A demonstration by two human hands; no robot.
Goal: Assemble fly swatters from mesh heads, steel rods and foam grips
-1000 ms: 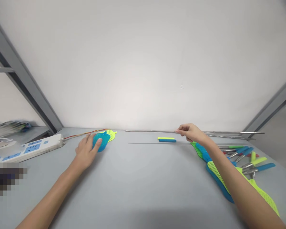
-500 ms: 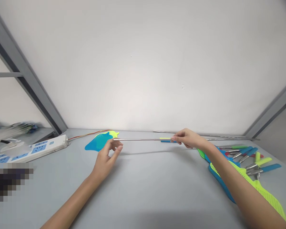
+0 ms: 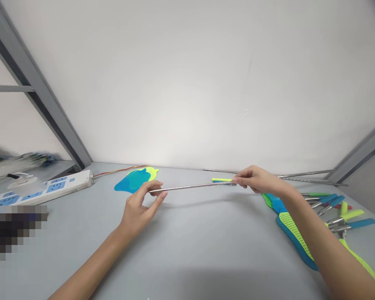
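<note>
A thin metal rod [image 3: 193, 186] is held above the table, nearly level, its left end slightly lower. My left hand [image 3: 140, 208] has that end between thumb and fingers. Farther along, my right hand [image 3: 253, 179] pinches the rod, which runs on past it to the right. Behind the left fingers lie a blue perforated swatter head [image 3: 128, 182] and a yellow-green one [image 3: 152, 172], overlapping. Close to the right fingertips are a yellow-green grip [image 3: 221, 179] and a blue one, partly hidden.
Fly swatters with blue [image 3: 362, 223] and yellow-green [image 3: 353, 214] handles lie piled at right, partly behind my right forearm. Another metal rod [image 3: 318, 181] lies along the wall. A white power strip [image 3: 68, 183] sits at left, with thin wires behind it. Grey posts [image 3: 59, 125] flank the table.
The rod has tilted, its left end now lower. My left thumb has come closer to the rod. The view has shifted slightly; both hands keep nearly the same places.
</note>
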